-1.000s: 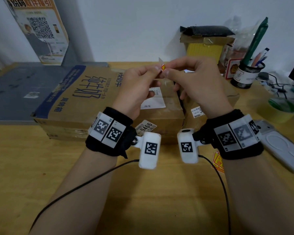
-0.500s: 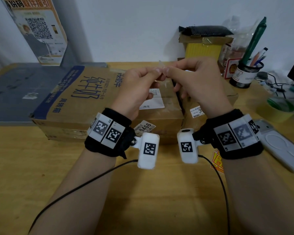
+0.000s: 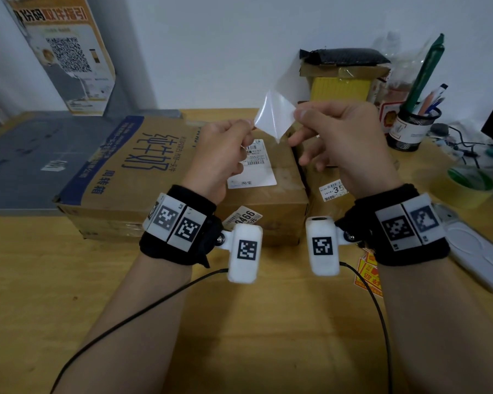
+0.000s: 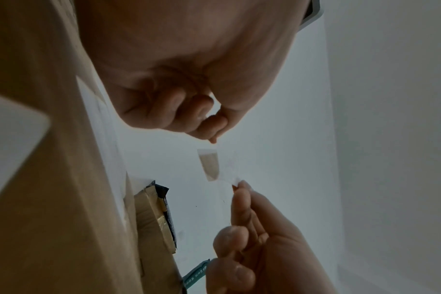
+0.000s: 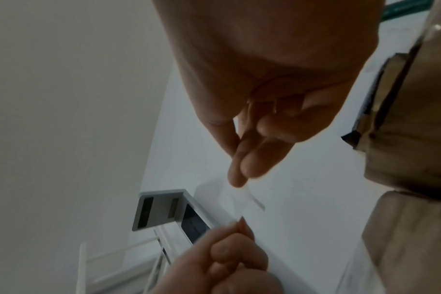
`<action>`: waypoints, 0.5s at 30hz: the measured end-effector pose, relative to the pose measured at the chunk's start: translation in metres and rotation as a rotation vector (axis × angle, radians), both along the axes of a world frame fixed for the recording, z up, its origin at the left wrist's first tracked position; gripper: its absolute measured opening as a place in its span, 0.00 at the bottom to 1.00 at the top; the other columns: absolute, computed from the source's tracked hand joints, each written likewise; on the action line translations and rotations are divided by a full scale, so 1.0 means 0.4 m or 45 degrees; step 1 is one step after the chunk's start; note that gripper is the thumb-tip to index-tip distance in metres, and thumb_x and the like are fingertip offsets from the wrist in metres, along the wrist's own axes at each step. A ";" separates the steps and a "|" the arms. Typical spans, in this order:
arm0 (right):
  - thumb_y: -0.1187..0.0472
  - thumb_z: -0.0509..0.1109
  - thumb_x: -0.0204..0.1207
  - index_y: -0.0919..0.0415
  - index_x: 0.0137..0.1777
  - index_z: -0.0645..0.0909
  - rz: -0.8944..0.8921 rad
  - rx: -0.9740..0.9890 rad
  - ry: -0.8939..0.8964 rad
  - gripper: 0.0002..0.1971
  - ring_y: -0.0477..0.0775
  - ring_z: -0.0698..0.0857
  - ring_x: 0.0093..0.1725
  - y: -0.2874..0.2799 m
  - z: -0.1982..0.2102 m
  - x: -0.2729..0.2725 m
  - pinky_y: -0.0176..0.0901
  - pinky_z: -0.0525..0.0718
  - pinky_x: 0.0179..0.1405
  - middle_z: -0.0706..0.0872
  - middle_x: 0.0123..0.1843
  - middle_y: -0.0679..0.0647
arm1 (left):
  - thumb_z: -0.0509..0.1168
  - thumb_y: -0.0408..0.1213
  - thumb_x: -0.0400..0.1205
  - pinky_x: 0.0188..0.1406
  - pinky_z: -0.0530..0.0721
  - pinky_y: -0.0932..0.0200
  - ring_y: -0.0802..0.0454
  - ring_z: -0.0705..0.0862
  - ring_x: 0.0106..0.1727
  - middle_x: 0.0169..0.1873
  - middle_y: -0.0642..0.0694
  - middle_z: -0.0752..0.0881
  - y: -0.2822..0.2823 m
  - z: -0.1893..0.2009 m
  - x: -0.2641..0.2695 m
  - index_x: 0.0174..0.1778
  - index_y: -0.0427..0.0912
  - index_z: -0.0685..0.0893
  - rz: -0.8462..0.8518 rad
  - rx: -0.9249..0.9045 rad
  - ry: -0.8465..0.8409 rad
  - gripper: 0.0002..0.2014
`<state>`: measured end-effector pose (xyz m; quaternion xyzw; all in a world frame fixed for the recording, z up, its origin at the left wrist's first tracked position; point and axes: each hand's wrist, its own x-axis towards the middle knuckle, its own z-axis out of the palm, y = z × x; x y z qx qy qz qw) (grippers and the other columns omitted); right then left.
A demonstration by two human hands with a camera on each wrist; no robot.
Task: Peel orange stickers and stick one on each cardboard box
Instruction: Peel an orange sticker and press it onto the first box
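up over the boxes, left hand and right hand each pinch a corner of one white sheet.

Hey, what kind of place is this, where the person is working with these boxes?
Probably a small office or parcel-handling desk. A wooden desk holds cardboard boxes bearing shipping labels, a pen holder stands on the right, and a QR-code poster leans against the wall.
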<state>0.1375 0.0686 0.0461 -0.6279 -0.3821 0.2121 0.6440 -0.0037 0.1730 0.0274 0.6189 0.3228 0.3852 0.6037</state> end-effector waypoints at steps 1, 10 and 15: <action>0.60 0.74 0.82 0.61 0.56 0.89 0.013 0.000 0.037 0.07 0.53 0.84 0.19 0.000 0.001 0.001 0.36 0.73 0.15 0.94 0.36 0.57 | 0.62 0.38 0.87 0.18 0.62 0.66 0.60 0.65 0.20 0.23 0.55 0.73 0.001 0.001 -0.002 0.32 0.46 0.77 -0.015 -0.004 -0.005 0.16; 0.60 0.72 0.84 0.63 0.60 0.87 -0.045 0.042 0.153 0.09 0.55 0.88 0.22 -0.004 0.003 0.008 0.36 0.75 0.15 0.97 0.47 0.53 | 0.59 0.35 0.89 0.19 0.66 0.65 0.59 0.73 0.23 0.25 0.55 0.88 0.019 0.006 -0.016 0.42 0.44 0.82 0.113 -0.086 -0.075 0.11; 0.59 0.72 0.83 0.59 0.59 0.88 -0.175 0.030 0.017 0.08 0.57 0.90 0.25 -0.005 0.003 0.015 0.45 0.83 0.21 0.96 0.50 0.45 | 0.58 0.36 0.90 0.23 0.67 0.62 0.57 0.78 0.25 0.46 0.47 0.96 0.024 0.009 -0.024 0.46 0.43 0.81 0.124 -0.064 -0.093 0.09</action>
